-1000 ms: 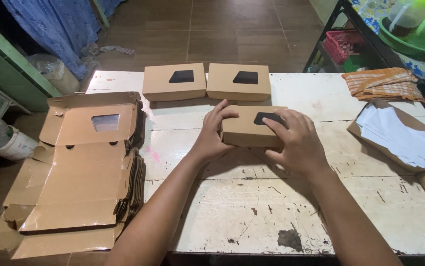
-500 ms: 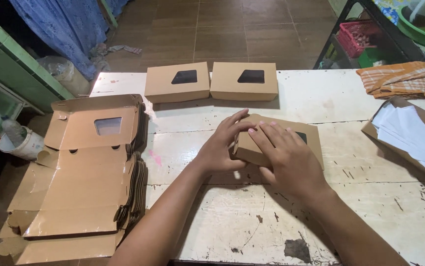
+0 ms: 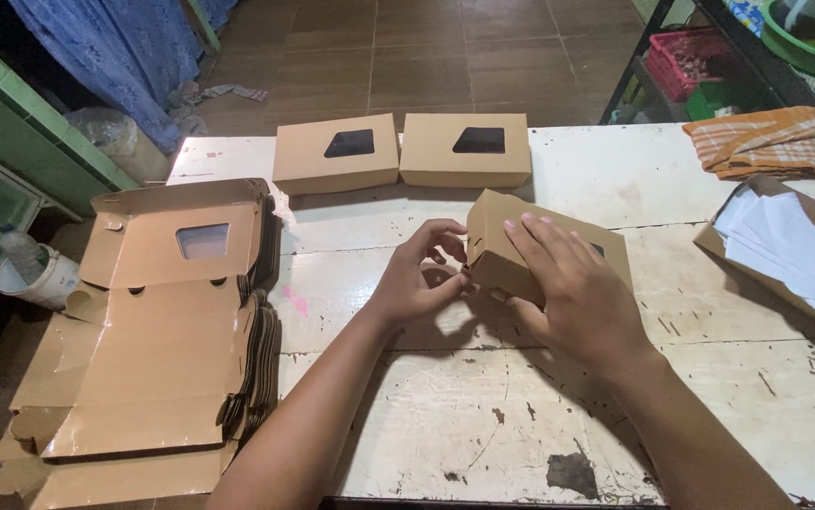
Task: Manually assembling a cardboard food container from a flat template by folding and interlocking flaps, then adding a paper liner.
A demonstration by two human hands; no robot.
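At the centre of the frame your right hand [image 3: 582,293] presses flat on the tilted brown window box [image 3: 506,250] while your left hand [image 3: 417,279] pinches its end flap, which could crease if forced.

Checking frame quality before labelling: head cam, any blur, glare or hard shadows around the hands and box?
Head view: sharp overall, no motion blur on the left hand or right hand; soft shadow under the tilted brown box on the white table; no glare; straight table edges bow slightly toward the frame edges; top left corner is dim.
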